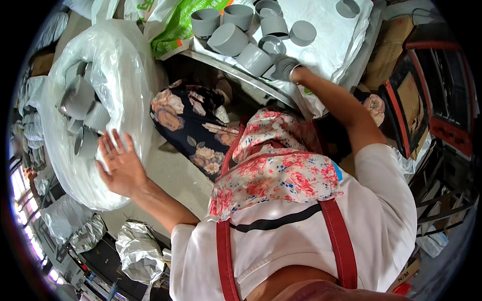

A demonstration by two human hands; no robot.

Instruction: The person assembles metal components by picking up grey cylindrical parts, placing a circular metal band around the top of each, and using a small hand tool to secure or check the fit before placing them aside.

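Observation:
My left hand (120, 163) is bare and spread, palm up, beside several grey plastic cups (85, 142) in a large clear plastic bag (125, 65). Nothing lies in that palm. My right hand (284, 67), in what looks like a grey glove, reaches to the front edge of the table. It is close to a tilted grey cup (254, 59) and an upright one (272, 45). Its fingers are smeared and partly hidden, so any grip does not show. More grey cups (228, 40) lie loosely grouped there, some upright and some on their sides.
White sheeting (331, 40) covers the table, with a green and white printed bag (183, 25) at its left. One cup (348, 7) stands apart at the far right. Cardboard boxes (389, 47) and a red-and-black frame (409, 100) are on the right. A silvery bag (140, 253) sits lower left.

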